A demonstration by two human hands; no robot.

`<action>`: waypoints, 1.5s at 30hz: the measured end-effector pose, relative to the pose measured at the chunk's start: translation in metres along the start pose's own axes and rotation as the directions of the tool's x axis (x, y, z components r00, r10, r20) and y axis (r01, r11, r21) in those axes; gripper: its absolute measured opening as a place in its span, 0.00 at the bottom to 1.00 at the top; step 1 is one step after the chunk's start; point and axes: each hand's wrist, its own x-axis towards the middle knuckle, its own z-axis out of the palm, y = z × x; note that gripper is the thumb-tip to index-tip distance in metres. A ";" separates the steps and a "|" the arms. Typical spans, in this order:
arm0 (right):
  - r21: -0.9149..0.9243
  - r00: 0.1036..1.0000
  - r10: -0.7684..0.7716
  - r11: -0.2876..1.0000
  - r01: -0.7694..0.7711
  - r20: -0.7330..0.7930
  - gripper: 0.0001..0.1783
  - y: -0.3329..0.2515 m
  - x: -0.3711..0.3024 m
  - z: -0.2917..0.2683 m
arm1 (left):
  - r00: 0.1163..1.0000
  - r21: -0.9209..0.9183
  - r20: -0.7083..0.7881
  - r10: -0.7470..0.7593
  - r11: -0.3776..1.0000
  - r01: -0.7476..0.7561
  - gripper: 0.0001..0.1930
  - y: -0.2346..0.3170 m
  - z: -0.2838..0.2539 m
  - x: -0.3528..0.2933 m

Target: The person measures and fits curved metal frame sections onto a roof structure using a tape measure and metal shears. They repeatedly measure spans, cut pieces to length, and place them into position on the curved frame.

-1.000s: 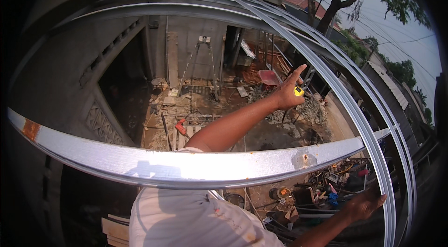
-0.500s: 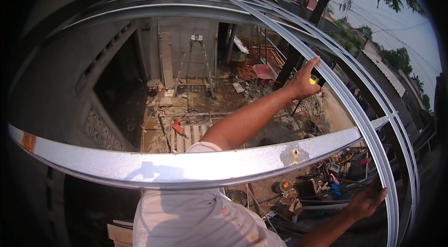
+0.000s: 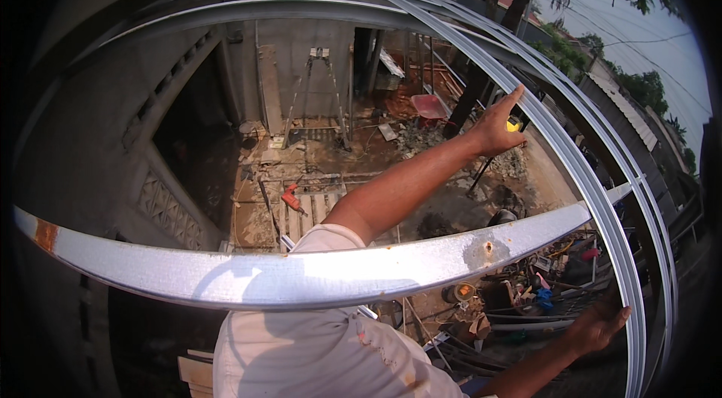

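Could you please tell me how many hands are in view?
2: the left hand, with a yellow tape measure, at the silvery metal channel; the right hand, at the same channel, lower right. Both hands are partly hidden; no others show.

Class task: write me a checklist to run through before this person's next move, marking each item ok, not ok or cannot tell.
1. Left hand has the yellow tape measure: ok.
2. Left hand's raised fingertip at the grooved metal rail: ok, it appears to meet the edge.
3. Right hand on the same rail, nearer the wearer: ok, at its edge.
4. Firmness of the right grip: cannot tell, fingers partly hidden.
5. Wide metal beam free of rust: not ok, rusty patch near its left end.
6. Ground area below free of tools: not ok, an orange drill lies there.
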 end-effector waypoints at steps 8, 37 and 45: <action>-0.017 0.993 -0.041 0.999 0.039 -0.111 0.21 0.005 0.000 0.008 | 0.999 0.022 -0.027 -0.025 0.999 0.026 0.45 0.011 -0.002 0.000; -0.268 0.840 -0.374 0.921 0.284 -0.393 0.27 -0.053 -0.019 0.046 | 0.961 0.039 0.193 0.200 0.977 -0.212 0.34 -0.066 -0.041 0.019; -0.381 0.847 -0.334 0.909 0.172 -0.414 0.35 -0.050 -0.039 0.034 | 0.990 -0.065 0.120 0.068 0.996 -0.061 0.33 -0.064 -0.044 -0.003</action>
